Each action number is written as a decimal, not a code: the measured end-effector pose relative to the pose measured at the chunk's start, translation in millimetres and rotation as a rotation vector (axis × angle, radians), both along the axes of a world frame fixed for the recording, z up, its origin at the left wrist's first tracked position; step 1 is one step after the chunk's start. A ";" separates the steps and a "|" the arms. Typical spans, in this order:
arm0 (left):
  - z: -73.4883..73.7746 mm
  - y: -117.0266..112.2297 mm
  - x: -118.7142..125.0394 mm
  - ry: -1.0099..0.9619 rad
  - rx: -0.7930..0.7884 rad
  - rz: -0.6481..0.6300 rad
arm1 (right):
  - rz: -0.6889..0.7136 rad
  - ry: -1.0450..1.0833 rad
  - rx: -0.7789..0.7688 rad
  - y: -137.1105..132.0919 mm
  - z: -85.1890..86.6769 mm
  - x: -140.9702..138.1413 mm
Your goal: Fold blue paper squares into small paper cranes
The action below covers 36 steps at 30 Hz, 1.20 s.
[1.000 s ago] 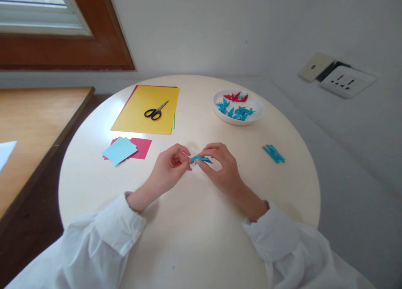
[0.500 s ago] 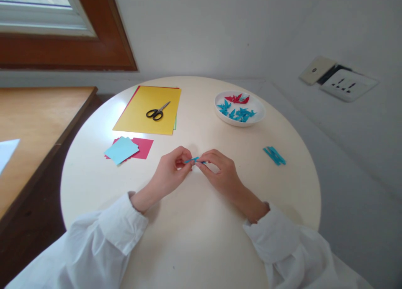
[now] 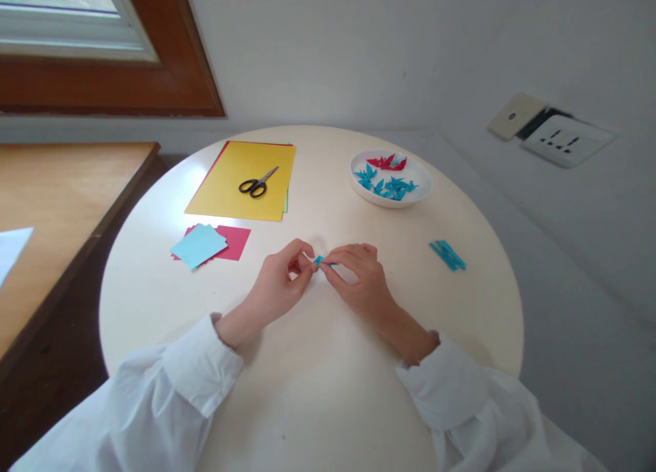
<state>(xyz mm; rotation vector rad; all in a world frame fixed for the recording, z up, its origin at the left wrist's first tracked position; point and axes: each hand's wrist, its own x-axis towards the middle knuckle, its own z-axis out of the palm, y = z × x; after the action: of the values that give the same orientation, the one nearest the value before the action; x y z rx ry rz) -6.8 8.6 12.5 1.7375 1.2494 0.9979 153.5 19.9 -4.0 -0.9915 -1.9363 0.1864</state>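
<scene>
A small folded piece of blue paper [image 3: 318, 260] is pinched between my two hands above the middle of the round table. My left hand [image 3: 281, 275] grips its left side between thumb and fingers. On the other side my right hand [image 3: 363, 278] pinches it with thumb and index finger, the remaining fingers curled. Fingertips cover much of the paper, so its exact folded shape cannot be made out. Beyond my right hand, a white dish [image 3: 391, 202] holds several folded paper cranes, blue ones [image 3: 397, 187] in front and red ones [image 3: 387, 162] behind.
Black-handled scissors [image 3: 257, 184] lie on yellow paper sheets [image 3: 220, 192] at the back left. Nearer are light-blue paper squares [image 3: 199, 245] over pink ones [image 3: 237, 243]. Folded blue paper strips [image 3: 447, 255] lie at the right of the round table [image 3: 307, 404]. A wall stands behind.
The blue paper has shifted slightly in my fingertips, and less of it shows on the left. My left index finger has straightened a little. The other things stay in place.
</scene>
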 end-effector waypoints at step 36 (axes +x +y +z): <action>-4.5 1.8 2.2 -0.081 0.092 0.015 | 0.120 0.583 -0.583 -2.1 5.8 -3.6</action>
<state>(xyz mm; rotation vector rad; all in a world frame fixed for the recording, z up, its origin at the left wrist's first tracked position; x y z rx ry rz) -4.6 10.4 8.0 1.7423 1.1831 1.1389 149.9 17.8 1.8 -1.0325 -1.4136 1.0363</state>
